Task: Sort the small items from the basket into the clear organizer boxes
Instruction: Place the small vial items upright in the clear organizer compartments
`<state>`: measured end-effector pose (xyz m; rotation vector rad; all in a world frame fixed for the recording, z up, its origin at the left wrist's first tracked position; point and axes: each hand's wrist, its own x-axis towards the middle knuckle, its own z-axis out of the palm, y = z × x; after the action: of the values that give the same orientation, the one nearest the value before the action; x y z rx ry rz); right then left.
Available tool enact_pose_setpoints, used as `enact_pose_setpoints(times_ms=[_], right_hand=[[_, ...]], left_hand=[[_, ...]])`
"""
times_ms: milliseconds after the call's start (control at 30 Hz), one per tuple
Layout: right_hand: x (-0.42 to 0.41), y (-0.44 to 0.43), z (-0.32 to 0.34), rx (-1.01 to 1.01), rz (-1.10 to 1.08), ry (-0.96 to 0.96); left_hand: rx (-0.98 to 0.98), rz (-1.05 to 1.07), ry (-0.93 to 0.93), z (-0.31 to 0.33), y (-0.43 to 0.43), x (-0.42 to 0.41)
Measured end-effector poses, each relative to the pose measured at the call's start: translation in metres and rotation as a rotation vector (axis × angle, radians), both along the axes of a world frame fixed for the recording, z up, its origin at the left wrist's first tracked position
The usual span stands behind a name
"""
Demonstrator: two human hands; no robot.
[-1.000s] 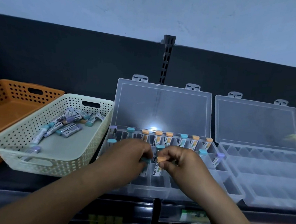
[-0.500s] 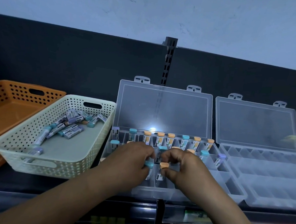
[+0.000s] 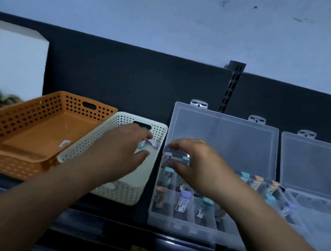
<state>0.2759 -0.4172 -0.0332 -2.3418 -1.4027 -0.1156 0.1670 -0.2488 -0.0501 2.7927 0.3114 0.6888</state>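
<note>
The held vial (image 3: pixel 178 157) lies crosswise at mid-frame, teal cap to the right, pinched between the thumb and fingertips of the right hand (image 3: pixel 199 161) over the back left corner of the organizer (image 3: pixel 182 220). It is probably one vial, though blur makes the count unsure. To seat it well, tip it upright with the cap on top and lower it into a free cell. Keep the wrist high so the palm does not knock over the stored vials (image 3: pixel 183 201), which stand in the cells just below and right of the hand. The purple-capped one at the corner sits right beside the fingertips and is the closest thing to bump. Left of centre, the left hand (image 3: pixel 119 148) reaches into the white basket (image 3: pixel 119 194). Its fingertips are on the loose vials (image 3: pixel 147 143) at the far end and its thumb is apart from them, but I cannot tell whether it has closed on any. The raised lid (image 3: pixel 227 144) stands behind the right hand and leaves little room at the back. A second organizer (image 3: pixel 310 202) sits open at the right edge, its visible cells bare. An orange basket (image 3: pixel 36 130) lies at left, touching the white one.
</note>
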Motion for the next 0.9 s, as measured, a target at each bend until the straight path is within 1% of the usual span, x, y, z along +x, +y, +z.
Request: enact_pose_setpoints(times_ms=[100, 233, 400, 467, 600, 733, 800, 900], right_hand=[[-0.006, 0.050, -0.002, -0.103, 0.109, -0.053], [-0.014, 0.107, -0.012, -0.289, 0.240, -0.054], [-0.027, 0.155, -0.027, -0.428, 0.340, -0.037], [-0.031, 0.170, -0.033, -0.450, 0.383, -0.020], [-0.036, 0.186, -0.043, -0.541, 0.425, -0.059], [-0.036, 0.185, -0.043, -0.557, 0.398, -0.088], [-0.038, 0.184, -0.042, -0.549, 0.423, -0.091], [-0.038, 0.185, -0.044, -0.587, 0.479, -0.119]], left_hand=[[0.052, 0.124, 0.029, 0.000, 0.043, -0.022], [0.069, 0.230, 0.123, -0.005, 0.085, -0.044], [-0.047, 0.244, 0.174, -0.018, 0.107, -0.056], [-0.107, 0.249, 0.188, -0.022, 0.108, -0.056], [-0.161, 0.244, 0.155, -0.026, 0.110, -0.055], [-0.189, 0.230, 0.151, -0.024, 0.111, -0.057], [-0.216, 0.223, 0.150, -0.023, 0.111, -0.058], [-0.225, 0.216, 0.148, -0.021, 0.110, -0.058]])
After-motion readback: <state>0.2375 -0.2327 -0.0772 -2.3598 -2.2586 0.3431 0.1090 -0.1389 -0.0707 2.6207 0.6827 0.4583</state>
